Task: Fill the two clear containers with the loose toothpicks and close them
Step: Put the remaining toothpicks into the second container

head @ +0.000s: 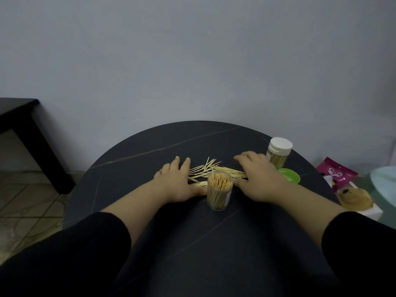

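flanking the toothpicks [216, 169] on the tabletop [137, 161], my left hand [177, 183] and right hand [258, 179] lie flat, released, open jar [219, 194] between them, capped jar [278, 155] by the right edge.

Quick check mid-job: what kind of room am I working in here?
Probably a home living space, not a workshop: a round dark stone-look table against a plain grey wall, patterned floor tiles, and a small brown plush bear beside it.

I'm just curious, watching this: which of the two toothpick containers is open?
The nearer container, closest to the person: its top is open, toothpick tips showing. The farther container wears a white cap.
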